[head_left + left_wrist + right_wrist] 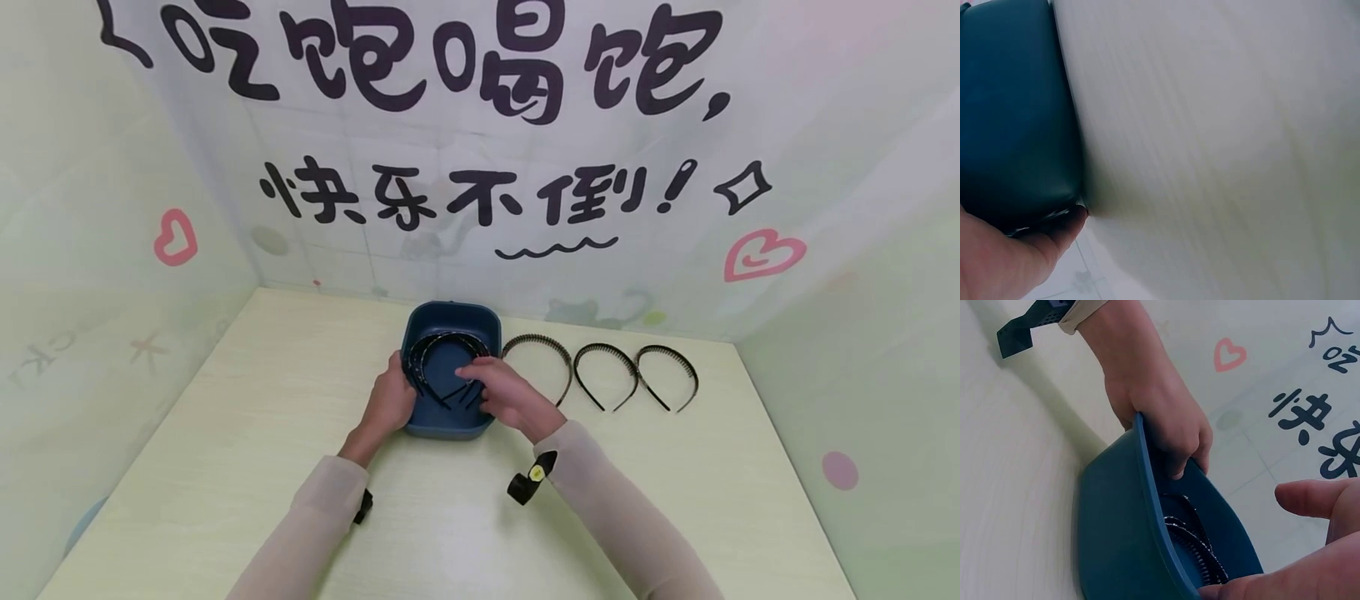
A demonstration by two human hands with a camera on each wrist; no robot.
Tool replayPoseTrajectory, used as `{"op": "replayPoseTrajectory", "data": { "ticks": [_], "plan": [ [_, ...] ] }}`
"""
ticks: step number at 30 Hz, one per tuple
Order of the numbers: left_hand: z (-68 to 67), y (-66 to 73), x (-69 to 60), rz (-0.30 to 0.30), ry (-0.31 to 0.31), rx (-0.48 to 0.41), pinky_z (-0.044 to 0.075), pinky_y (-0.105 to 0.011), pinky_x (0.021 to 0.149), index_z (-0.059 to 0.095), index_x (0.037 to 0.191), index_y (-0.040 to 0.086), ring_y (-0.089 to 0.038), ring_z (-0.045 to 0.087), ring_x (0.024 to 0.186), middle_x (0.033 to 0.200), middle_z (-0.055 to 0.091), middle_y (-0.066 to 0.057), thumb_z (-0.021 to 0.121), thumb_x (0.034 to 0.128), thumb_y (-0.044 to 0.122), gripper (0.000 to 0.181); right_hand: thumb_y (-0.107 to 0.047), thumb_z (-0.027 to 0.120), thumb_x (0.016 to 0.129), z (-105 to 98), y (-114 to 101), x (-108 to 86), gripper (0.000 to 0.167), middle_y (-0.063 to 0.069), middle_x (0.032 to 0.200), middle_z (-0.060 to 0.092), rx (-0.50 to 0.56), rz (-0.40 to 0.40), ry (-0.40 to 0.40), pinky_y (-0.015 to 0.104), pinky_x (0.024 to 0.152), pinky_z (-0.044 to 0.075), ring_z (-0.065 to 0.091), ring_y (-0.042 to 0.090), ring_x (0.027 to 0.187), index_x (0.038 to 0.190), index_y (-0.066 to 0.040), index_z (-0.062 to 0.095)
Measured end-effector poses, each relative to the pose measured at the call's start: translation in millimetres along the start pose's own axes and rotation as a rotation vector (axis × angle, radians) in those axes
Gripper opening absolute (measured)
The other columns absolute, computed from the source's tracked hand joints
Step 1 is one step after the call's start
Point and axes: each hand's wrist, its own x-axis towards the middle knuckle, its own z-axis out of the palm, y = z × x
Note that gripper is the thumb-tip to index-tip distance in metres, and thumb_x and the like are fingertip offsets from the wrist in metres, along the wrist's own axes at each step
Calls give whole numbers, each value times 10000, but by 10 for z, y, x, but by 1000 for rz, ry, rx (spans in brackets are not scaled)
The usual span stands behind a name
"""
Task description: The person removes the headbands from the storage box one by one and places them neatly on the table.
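Observation:
My left hand [392,397] grips the left wall of a dark blue plastic bin [450,432]. In the right wrist view its fingers [1179,450] curl over the rim to the inside. Several black headbands [433,395] lie overlapped in the bin; one shows a toothed inner edge in the right wrist view. My right hand [510,393] is at the bin's right rim. Its thumb [1307,497] stretches out apart from the fingers, and a fingertip lies at the rim in the right wrist view. I see nothing held between thumb and fingers.
Three toothed headbands lie in a row right of the bin: a left one [551,343], a middle one [603,348] and a right one [686,367]. The pale table [315,350] meets a printed cloth wall [465,275] behind the bin, and side walls flank it.

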Motion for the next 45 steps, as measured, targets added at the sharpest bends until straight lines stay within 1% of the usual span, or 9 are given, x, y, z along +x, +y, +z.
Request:
{"op": "replayPoseTrajectory", "data": {
  "ticks": [4, 12, 19, 23, 28, 33, 37, 41, 45],
  "plan": [
    [-2, -4, 0, 3, 0, -2, 484, -439, 761, 235, 1493, -51, -296, 628, 830, 893, 627, -206, 360, 976, 39, 540, -138, 598, 958, 18, 28, 33, 748, 192, 1632, 98, -13, -38, 19, 565, 1187, 95, -16, 388, 1511, 1549, 15, 165],
    [1, -6, 7, 7, 1, -2, 480, -433, 748, 235, 1496, -52, -293, 628, 822, 886, 629, -209, 370, 976, 34, 544, -155, 596, 961, 52, 60, 69, 703, 164, 1632, 139, -76, -83, 82, 611, 1158, 167, 150, 328, 1506, 1543, -19, 225],
    [-21, 10, 0, -6, -15, -8, 461, -405, 705, 190, 1517, -60, -270, 606, 749, 767, 566, -145, 369, 970, 24, 582, -123, 578, 972, 101, 0, 24, 626, 205, 1601, 215, -153, -165, 146, 505, 1136, 313, 367, 372, 1415, 1509, 11, 285],
    [-21, 19, 2, -9, -13, -6, 463, -408, 711, 194, 1517, -56, -283, 620, 775, 781, 581, -157, 368, 967, 22, 582, -102, 558, 983, 96, -64, 23, 621, 238, 1585, 231, -134, -178, 164, 476, 1113, 359, 429, 383, 1371, 1519, 13, 266],
    [-15, 17, 1, -3, -4, -3, 475, -424, 722, 218, 1503, -58, -318, 650, 832, 846, 625, -204, 367, 965, 21, 564, -78, 542, 990, 59, -101, 41, 659, 266, 1543, 324, -116, -185, 149, 459, 1069, 415, 464, 358, 1347, 1545, 11, 197],
    [-13, 12, -2, 4, -2, -1, 473, -435, 730, 225, 1501, -58, -335, 648, 837, 849, 626, -218, 370, 965, 21, 561, -110, 552, 1002, 28, -80, 109, 683, 234, 1388, 529, -247, -199, 185, 391, 938, 513, 622, 320, 1154, 1574, -46, 184],
    [-12, 7, 0, 11, 0, -5, 472, -434, 727, 233, 1498, -51, -328, 644, 824, 859, 627, -220, 371, 973, 25, 548, -132, 562, 1006, 27, -47, 179, 620, 208, 1205, 650, -366, -242, 252, 400, 860, 549, 692, 320, 990, 1547, -26, 279],
    [-12, -1, 0, 14, 3, -10, 473, -429, 725, 232, 1499, -50, -318, 645, 830, 870, 630, -212, 372, 977, 27, 547, -141, 589, 995, 29, -30, 240, 499, 200, 1116, 696, -374, -270, 319, 401, 813, 568, 721, 305, 895, 1440, 27, 435],
    [-7, -8, 2, 12, 0, -9, 468, -422, 722, 222, 1507, -47, -304, 633, 810, 815, 604, -176, 377, 971, 28, 563, -130, 608, 985, 16, -28, 286, 380, 199, 1071, 695, -327, -289, 349, 325, 725, 580, 717, 199, 756, 1301, 62, 524]
  ]
}}
